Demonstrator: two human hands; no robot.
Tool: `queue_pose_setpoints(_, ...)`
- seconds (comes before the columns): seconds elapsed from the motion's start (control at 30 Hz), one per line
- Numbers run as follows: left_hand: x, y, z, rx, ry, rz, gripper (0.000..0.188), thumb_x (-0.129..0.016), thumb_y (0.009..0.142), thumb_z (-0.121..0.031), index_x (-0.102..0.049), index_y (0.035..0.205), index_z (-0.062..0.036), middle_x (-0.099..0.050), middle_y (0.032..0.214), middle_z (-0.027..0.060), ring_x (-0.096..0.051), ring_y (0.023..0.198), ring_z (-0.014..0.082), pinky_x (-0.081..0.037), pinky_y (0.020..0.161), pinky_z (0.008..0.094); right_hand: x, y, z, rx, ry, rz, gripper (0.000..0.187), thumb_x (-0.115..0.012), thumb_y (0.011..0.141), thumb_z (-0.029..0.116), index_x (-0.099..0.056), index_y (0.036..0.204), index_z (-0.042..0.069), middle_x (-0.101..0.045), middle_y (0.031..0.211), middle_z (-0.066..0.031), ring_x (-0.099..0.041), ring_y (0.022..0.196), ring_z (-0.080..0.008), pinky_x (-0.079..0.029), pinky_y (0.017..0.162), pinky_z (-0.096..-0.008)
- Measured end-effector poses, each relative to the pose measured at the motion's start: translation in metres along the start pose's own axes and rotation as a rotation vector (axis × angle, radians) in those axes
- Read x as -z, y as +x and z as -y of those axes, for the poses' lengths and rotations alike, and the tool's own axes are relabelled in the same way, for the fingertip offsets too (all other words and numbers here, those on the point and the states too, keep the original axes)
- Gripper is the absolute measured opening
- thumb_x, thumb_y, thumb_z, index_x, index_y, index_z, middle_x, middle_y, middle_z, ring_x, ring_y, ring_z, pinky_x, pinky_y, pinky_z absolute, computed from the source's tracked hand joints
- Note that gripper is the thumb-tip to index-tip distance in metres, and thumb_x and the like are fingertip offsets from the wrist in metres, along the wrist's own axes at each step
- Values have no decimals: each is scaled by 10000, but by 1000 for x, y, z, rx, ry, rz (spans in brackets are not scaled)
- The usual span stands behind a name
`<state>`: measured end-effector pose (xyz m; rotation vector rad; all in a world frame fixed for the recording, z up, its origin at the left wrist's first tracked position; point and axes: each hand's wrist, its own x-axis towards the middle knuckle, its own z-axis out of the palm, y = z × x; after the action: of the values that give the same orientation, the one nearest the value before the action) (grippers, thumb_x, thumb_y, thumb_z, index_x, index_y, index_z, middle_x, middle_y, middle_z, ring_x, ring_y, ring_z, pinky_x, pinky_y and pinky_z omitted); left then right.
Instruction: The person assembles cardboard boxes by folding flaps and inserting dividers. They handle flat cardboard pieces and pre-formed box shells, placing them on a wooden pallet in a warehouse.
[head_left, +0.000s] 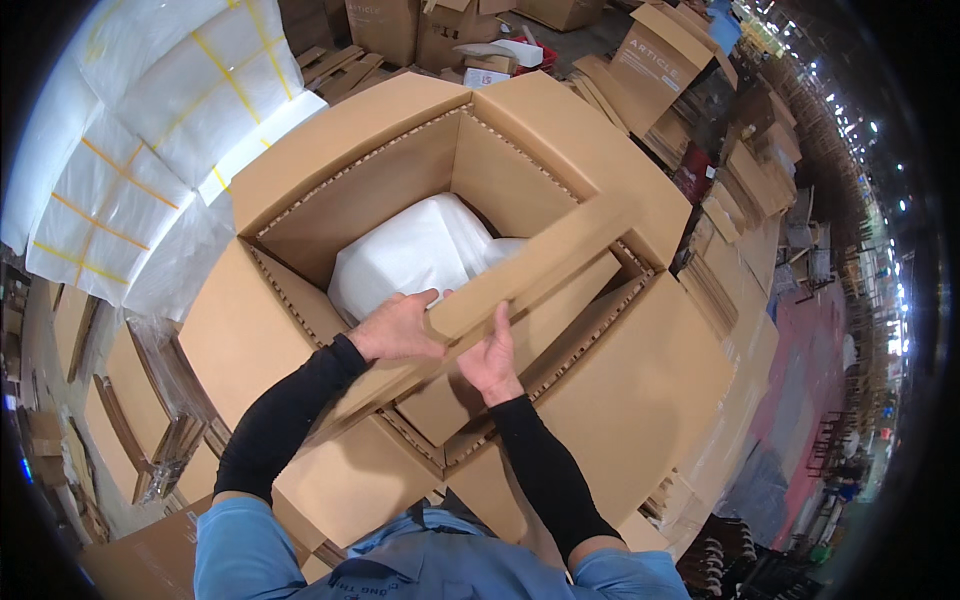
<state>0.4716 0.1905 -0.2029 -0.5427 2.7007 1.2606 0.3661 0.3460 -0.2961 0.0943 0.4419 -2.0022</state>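
- At far left we see white wrapped bundles (120, 190) crossed with yellow and orange tape.
- At centre we note a large open cardboard box (640, 370), its flaps folded outward and its inner walls showing corrugated edges.
- Within the box, toward its far left part, we find a white-wrapped item (400, 250), rounded in outline.
- The left hand (403, 328) has its grip closed on a long cardboard strip (530, 268), which slants across the box opening, partly above the wrapped item.
- The right hand (488, 362) has its grip closed on the same strip, thumb against its right side, fingers partly hidden.
- At upper right we observe another open box (655, 70); we cannot tell its contents.
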Motion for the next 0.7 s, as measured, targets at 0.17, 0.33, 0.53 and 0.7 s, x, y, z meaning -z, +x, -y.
queue_pose_setpoints(0.17, -2, 11, 13, -17, -132, -55, 650, -812, 631, -322, -597, 1108, 64, -703, 987, 263, -689, 930, 418, -551, 843, 420, 6, 6, -2, -16, 8, -52, 519, -517, 1028, 469, -521, 1346, 59, -606, 1284, -148, -559, 1223, -296, -413, 1100, -453)
queue_pose_setpoints(0.33, 12, 17, -7, 130, 247, -7, 645, -809, 683, -341, -591, 1156, 40, -699, 1062, 246, -671, 1013, 401, -530, 905, 418, 5, -45, 30, 200, -81, -184, 515, -511, 1020, 435, -489, 1347, 37, -626, 1143, -133, -613, 1068, -300, -483, 997, -500)
queue_pose_setpoints(0.53, 2, 40, 48, -158, 236, -324, 740, -790, 793, -487, -550, 1265, 30, -651, 1168, 244, -626, 1091, 410, -500, 964, 450, -31, -133, 176, 559, 121, 137, 625, -569, 911, 416, -456, 1406, 51, -538, 1074, -68, -520, 920, -185, -462, 752, -363)
queue_pose_setpoints(0.7, 42, 107, 66, -213, 188, -603, 706, -715, 888, -489, -521, 1308, 45, -638, 1224, 230, -615, 1126, 396, -476, 1014, 436, -129, -207, 275, 688, -147, 242, 537, -541, 944, 335, -432, 1345, -5, -448, 1087, -79, -440, 915, -186, -393, 799, -341)
